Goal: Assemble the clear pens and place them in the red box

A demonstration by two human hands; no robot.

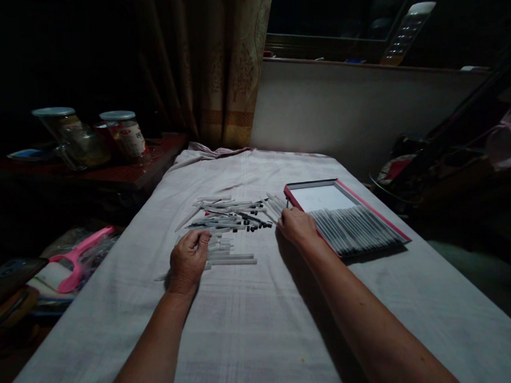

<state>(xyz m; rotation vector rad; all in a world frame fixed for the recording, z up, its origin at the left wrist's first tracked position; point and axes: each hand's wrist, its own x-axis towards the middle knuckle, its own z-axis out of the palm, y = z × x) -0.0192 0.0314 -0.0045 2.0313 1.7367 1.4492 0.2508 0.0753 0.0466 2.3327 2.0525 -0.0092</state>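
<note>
Pens (229, 221) — loose, between both hands (299, 226)

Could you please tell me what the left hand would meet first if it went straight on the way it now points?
Most likely the loose pile of slim, pen-like pieces just beyond the left hand, though its height above them is unclear.
</note>
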